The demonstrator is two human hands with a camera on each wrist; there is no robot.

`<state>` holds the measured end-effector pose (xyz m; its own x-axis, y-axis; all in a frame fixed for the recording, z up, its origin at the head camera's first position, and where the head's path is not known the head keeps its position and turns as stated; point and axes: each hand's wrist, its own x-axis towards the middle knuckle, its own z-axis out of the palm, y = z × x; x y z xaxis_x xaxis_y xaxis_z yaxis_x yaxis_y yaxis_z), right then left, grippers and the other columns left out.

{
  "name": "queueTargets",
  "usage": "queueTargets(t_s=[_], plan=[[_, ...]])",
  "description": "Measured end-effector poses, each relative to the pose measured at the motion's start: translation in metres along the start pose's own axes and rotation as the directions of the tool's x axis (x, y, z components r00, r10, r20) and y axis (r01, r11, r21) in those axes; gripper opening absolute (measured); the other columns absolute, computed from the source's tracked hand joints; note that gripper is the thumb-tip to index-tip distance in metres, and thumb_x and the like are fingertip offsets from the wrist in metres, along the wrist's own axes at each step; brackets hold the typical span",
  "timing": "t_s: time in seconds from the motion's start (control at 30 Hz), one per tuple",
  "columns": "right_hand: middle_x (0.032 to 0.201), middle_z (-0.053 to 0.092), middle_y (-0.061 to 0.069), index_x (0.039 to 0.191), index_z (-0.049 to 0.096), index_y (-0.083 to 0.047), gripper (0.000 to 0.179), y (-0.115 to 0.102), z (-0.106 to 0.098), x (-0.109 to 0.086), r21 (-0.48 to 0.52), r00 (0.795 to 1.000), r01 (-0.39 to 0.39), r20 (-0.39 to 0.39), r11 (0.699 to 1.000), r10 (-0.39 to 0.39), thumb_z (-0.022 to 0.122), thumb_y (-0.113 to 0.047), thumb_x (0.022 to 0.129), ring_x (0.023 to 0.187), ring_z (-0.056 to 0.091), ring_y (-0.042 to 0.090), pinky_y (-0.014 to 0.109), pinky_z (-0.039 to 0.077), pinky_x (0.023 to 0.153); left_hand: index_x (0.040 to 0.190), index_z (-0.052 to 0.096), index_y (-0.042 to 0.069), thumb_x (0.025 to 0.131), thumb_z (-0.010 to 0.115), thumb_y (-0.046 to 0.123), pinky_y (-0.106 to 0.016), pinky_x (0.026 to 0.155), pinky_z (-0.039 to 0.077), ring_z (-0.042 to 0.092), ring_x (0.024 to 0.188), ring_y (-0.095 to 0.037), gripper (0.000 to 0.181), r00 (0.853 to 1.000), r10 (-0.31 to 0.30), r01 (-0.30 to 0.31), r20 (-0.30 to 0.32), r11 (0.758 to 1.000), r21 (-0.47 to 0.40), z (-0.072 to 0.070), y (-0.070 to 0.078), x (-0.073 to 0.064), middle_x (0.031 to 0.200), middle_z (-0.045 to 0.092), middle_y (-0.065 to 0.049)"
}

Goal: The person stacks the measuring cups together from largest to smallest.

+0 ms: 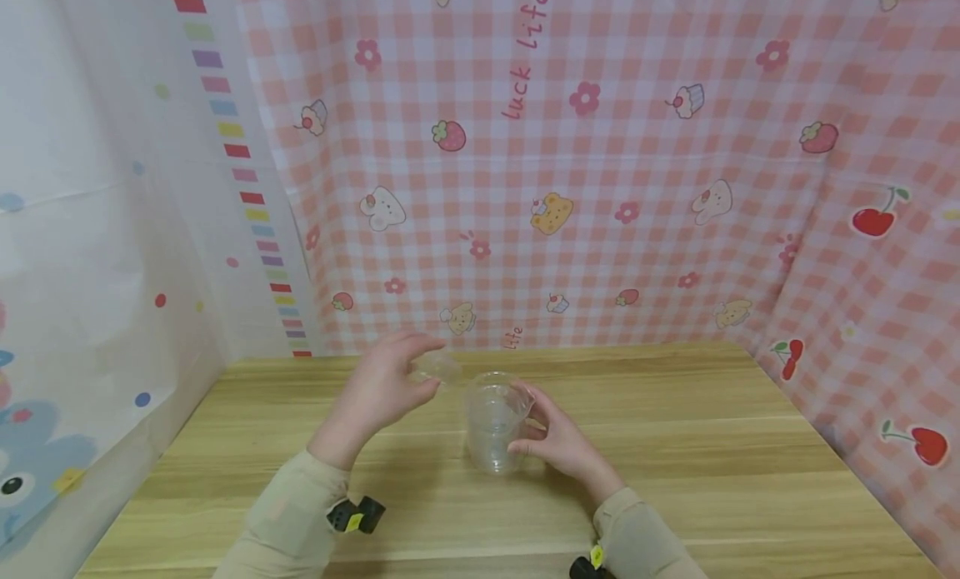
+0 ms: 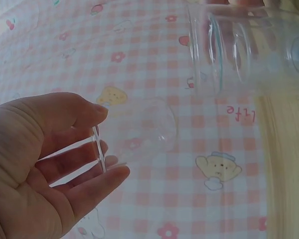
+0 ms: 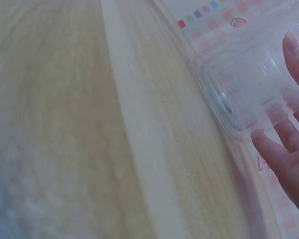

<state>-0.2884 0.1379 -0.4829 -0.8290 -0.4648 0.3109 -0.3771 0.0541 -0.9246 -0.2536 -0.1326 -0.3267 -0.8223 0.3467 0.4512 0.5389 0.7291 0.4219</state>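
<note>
A clear plastic cup (image 1: 491,429) stands upright on the wooden table, its open rim at the top. My right hand (image 1: 558,437) grips its right side, thumb toward the near side and fingers on the far side. Ring lines show through the cup wall (image 2: 244,52); whether another cup is nested inside I cannot tell. To the left of the cup and a little higher, my left hand (image 1: 386,383) holds a clear domed lid (image 1: 437,367) by its rim, between thumb and fingers. In the left wrist view the lid's dome (image 2: 152,127) points away from the palm. Lid and cup are apart.
The wood-grain table (image 1: 675,479) reaches back to a pink checked cloth (image 1: 630,162) hanging behind it. A white patterned cloth (image 1: 97,187) hangs along the left, and the checked cloth continues on the right. A small black camera (image 1: 356,515) sits on the left wrist.
</note>
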Motion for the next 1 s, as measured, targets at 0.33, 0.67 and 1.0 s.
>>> queueTargets(t_s=[0.33,0.67,1.0], plan=[[0.149,0.037,0.029,0.152,0.029,0.001,0.089,-0.001,0.0,0.0,0.026,1.0,0.028,0.003,0.999,-0.028,0.08,-0.001,0.079,0.133,0.04,0.046,0.041,0.045,0.103,0.124,0.068,0.009,0.078,0.08,0.01,-0.039,0.08,0.057,0.064,0.099,-0.025,0.048,0.999,0.043,-0.042,0.023,0.999,-0.024,0.003,0.014,0.005,0.125,0.065,-0.009],[0.15,0.037,0.029,0.152,0.029,0.0,0.09,-0.002,0.0,0.0,0.039,1.0,0.02,0.005,0.999,-0.02,0.08,0.0,0.078,0.134,0.04,0.046,0.042,0.045,0.104,0.121,0.069,0.006,0.076,0.081,0.008,-0.04,0.087,0.055,0.062,0.105,-0.025,0.047,0.988,0.139,-0.139,0.069,0.99,-0.005,0.013,0.022,0.013,0.121,0.066,-0.009],[0.151,0.036,0.026,0.152,0.029,-0.001,0.088,-0.005,0.0,0.0,0.032,1.0,-0.012,0.01,0.999,0.012,0.08,-0.001,0.08,0.134,0.04,0.044,0.042,0.045,0.104,0.121,0.069,0.007,0.078,0.08,0.008,-0.04,0.092,0.053,0.061,0.111,-0.025,0.045,0.971,0.154,-0.156,0.182,0.988,-0.004,0.023,0.025,0.02,0.122,0.066,-0.007]])
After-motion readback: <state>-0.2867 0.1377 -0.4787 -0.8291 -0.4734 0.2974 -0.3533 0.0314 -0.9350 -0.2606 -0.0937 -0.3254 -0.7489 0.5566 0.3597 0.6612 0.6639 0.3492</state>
